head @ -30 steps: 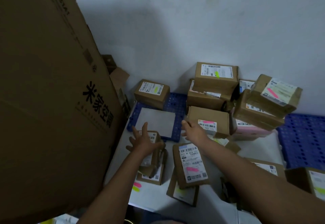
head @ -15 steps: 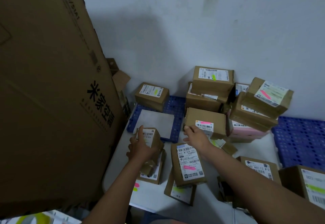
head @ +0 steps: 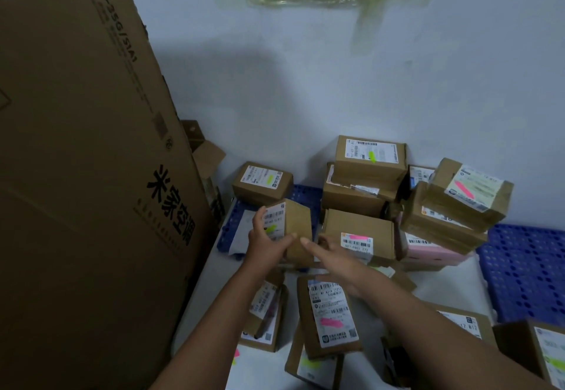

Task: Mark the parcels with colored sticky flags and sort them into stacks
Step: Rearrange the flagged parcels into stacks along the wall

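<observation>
My left hand [head: 266, 244] grips a small brown parcel [head: 294, 227] with a white label and a yellow-green flag, held up above the blue crate lid [head: 302, 194]. My right hand [head: 333, 259] has its fingers spread, the fingertips touching the parcel's lower right side. Behind it lies a parcel with a yellow-green flag [head: 262, 182]. To the right sits a pink-flagged parcel [head: 359, 236]. A taller stack with a yellow-green flag on top [head: 370, 157] stands at the wall. Pink-flagged parcels [head: 467, 189] pile up further right. Below my hands lies a pink-flagged parcel [head: 328, 316].
A huge cardboard box [head: 85, 175] leans along the left side. A blue perforated crate [head: 526, 267] sits at the right. More parcels [head: 547, 353] lie at the lower right on the white tabletop [head: 208, 298]. The pale wall [head: 305, 83] closes the back.
My left hand has lifted the small parcel up from the lower pile toward the back. My right hand left the pink-flagged parcel and moved over to the lifted one.
</observation>
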